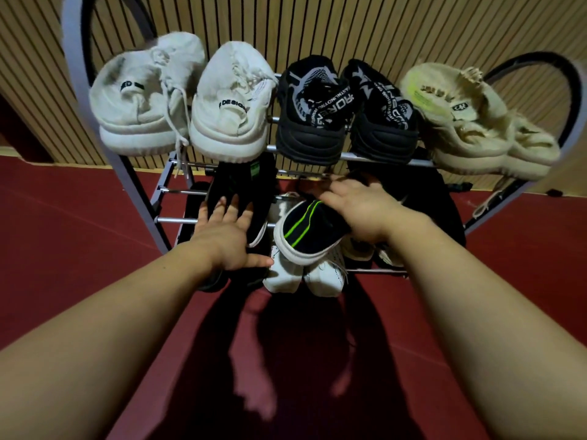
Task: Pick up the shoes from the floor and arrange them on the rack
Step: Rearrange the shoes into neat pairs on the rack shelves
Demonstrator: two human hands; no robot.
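Note:
A metal shoe rack (pixel 178 192) stands against the slatted wall. Its top tier carries a white pair (pixel 178 100), a black patterned pair (pixel 346 112) and a beige pair (pixel 476 122). My right hand (pixel 359 208) grips a black shoe with green stripes and a white sole (pixel 305 236), tilted over the middle tier. My left hand (pixel 228 236) is spread flat, fingers apart, resting on its black mate (pixel 247 198) lying on that tier. A white pair (pixel 305 274) sits on the lowest tier under the held shoe.
Dark shoes (pixel 422 198) fill the right side of the middle tier, partly hidden by my right arm. Red floor (pixel 79 233) surrounds the rack, with my shadow (pixel 286 360) in front. The rack's curved side frames (pixel 565 90) rise at both ends.

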